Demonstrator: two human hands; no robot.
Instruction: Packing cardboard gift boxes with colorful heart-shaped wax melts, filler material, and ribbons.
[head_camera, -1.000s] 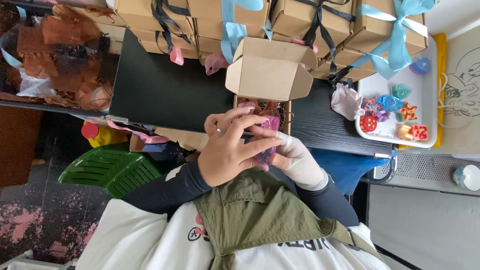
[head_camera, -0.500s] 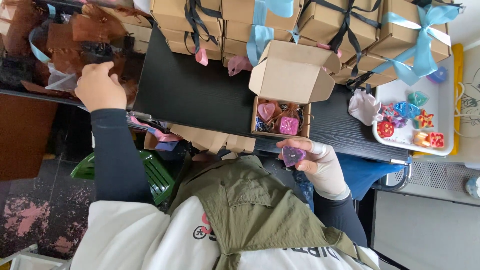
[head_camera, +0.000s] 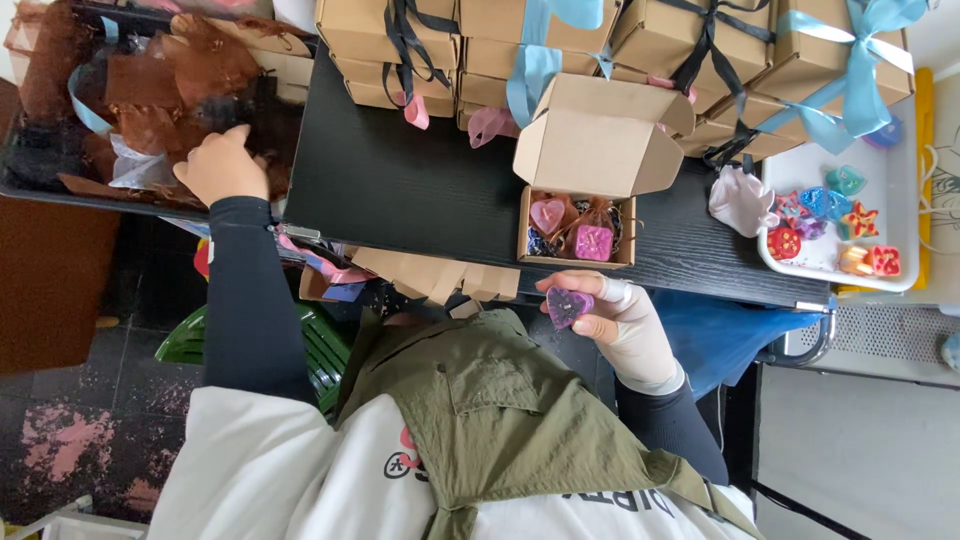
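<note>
Nearest the viewer, the right hand (head_camera: 625, 320), in a pale glove, pinches a purple heart (head_camera: 567, 305) between thumb and fingers, just off the table's near edge. Half a second ago it held the heart in much the same place, so the heart has not yet gone into the open box (head_camera: 577, 228). That box sits at the near edge of the black table (head_camera: 400, 190) and already holds a pink heart (head_camera: 548, 214) and a pink square piece (head_camera: 593, 242); little room is left inside.

The left hand (head_camera: 222, 165) was above the brown pouches (head_camera: 170, 80) at far left half a second ago; it now rests on them, fingers spread, grasping nothing that can be seen. Bare tabletop lies between hand and box.

At right, a white tray (head_camera: 905, 230) holds coloured pieces. Ribboned boxes (head_camera: 700, 45) line the far edge.
</note>
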